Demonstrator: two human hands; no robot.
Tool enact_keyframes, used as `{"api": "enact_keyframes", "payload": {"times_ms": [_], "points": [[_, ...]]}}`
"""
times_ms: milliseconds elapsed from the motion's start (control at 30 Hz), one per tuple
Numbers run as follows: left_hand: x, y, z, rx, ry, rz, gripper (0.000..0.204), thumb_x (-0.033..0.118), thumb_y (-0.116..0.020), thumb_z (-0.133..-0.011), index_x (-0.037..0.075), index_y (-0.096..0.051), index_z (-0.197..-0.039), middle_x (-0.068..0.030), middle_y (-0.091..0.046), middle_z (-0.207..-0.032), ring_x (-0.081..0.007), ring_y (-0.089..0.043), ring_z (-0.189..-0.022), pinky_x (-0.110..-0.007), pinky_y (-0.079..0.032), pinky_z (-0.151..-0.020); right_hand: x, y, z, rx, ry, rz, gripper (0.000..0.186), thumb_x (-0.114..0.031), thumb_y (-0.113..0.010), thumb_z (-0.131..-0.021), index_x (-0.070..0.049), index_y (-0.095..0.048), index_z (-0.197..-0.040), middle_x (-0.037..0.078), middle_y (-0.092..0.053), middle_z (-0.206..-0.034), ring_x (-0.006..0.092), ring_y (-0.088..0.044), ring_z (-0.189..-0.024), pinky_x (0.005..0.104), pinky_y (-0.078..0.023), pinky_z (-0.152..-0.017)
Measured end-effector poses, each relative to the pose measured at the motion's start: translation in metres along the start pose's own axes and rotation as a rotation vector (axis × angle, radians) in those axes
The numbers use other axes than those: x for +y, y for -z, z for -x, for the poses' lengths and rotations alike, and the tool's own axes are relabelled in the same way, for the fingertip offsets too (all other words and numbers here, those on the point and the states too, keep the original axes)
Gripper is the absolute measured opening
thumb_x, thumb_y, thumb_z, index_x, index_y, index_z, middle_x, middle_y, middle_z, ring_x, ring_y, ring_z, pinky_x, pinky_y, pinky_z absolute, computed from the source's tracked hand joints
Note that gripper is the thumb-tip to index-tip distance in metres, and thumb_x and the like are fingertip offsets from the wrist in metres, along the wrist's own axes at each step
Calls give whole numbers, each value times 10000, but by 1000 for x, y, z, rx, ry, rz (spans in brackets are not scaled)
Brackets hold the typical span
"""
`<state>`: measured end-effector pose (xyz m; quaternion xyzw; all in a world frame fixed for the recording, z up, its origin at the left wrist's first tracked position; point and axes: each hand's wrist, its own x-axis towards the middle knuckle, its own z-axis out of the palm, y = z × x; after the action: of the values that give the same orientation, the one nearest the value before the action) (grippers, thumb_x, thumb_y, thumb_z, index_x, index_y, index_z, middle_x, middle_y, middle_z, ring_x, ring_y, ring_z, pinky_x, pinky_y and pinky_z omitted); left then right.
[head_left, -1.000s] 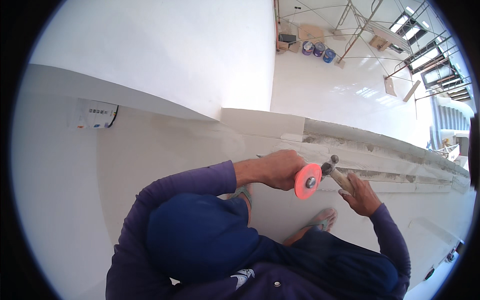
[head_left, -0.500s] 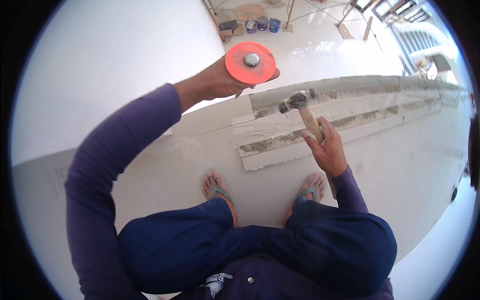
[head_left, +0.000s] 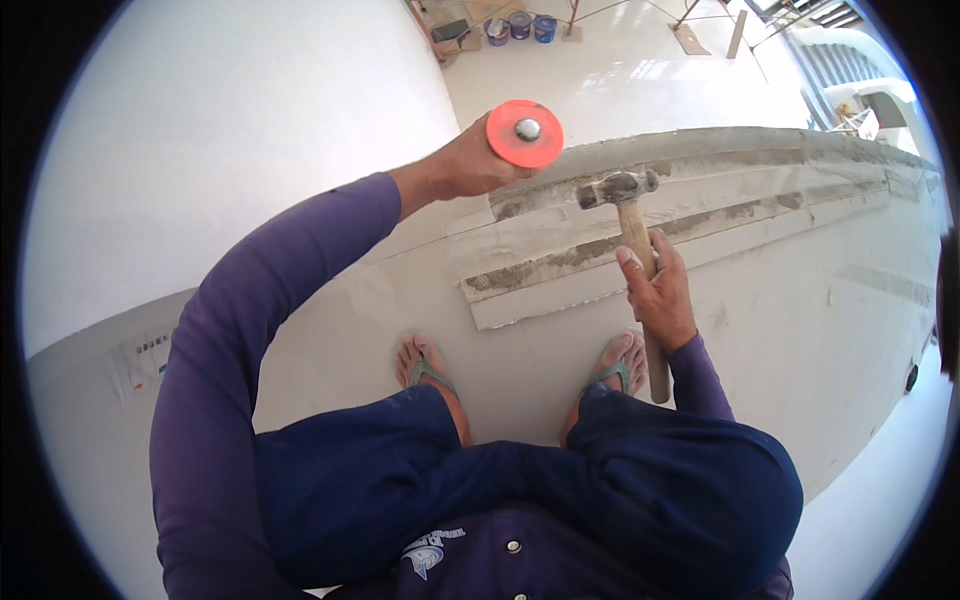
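Note:
My left hand [head_left: 476, 160] is closed round a chisel-like tool with a round red guard [head_left: 510, 145] and a metal striking cap [head_left: 528, 130], held out in the upper middle; its lower end is hidden. My right hand [head_left: 660, 295] grips a ball-peen hammer by its wooden handle [head_left: 636, 229], the dusty steel head [head_left: 620, 187] uppermost. Beneath them lie pale tile strips [head_left: 540, 310] with grey, ridged mortar along them [head_left: 525, 280], beside a mortar-streaked ledge edge [head_left: 760, 145].
My feet [head_left: 420, 360] in flip-flops stand on pale flooring. A white wall [head_left: 230, 120] rises at left. Beyond the ledge, on a lower floor, are several buckets [head_left: 519, 27], cardboard pieces [head_left: 690, 40] and scaffold poles. A white curved structure [head_left: 850, 50] is at upper right.
The view has shifted, bringing both feet fully into sight. My left hand, with the red-guarded tool, has moved up and away from the hammer, which my right hand still grips.

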<state>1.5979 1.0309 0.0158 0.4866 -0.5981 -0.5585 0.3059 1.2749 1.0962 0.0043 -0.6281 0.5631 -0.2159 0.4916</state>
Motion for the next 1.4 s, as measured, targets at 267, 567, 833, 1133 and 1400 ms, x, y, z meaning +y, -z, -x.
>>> {"api": "enact_keyframes", "payload": {"times_ms": [267,567,833,1133,1400], "points": [[-8,37,-19,-188,47,-145,555,366,-882,-899,98,-606,-1299,-23,-669,-1098,-164,-615,-991,-344,-522,-890,-9,5,4,-31,-123,-165,308,-299,-693,-1056,-38,-573,-1166,-22,-511,-640,40,-462,-466,235,-362,-384],[11,30,-17,-214,78,-143,521,388,-850,-938,105,-589,-1289,-19,-650,-1081,-156,-610,-982,-352,-519,-881,-22,11,6,-92,-143,-184,319,-305,-680,-1064,-20,-576,-1162,-14,-522,-674,44,-481,-499,228,-380,-413],[-1,24,-24,-175,23,-200,481,372,-838,-949,79,-616,-1259,-27,-656,-1102,-164,-604,-1032,-342,-507,-911,-119,31,-8,36,280,-275,351,-165,-566,-1113,2,-409,-1379,1,-549,-808,44,-484,-536,218,-413,-447],[-7,23,-16,-152,-31,-173,480,296,-854,-932,83,-625,-1296,-47,-687,-1159,-202,-629,-1052,-358,-518,-950,-105,4,-30,20,330,73,349,-248,-670,-1058,-13,-550,-1288,73,-618,-790,155,-598,-678,352,-493,-609],[-2,19,-13,-142,-72,-205,421,277,-854,-936,80,-633,-1237,-30,-677,-1119,-177,-607,-1031,-355,-509,-960,-128,16,-6,129,419,-189,416,-284,-659,-1075,26,-549,-1329,0,-538,-722,66,-489,-573,240,-403,-498]]}}
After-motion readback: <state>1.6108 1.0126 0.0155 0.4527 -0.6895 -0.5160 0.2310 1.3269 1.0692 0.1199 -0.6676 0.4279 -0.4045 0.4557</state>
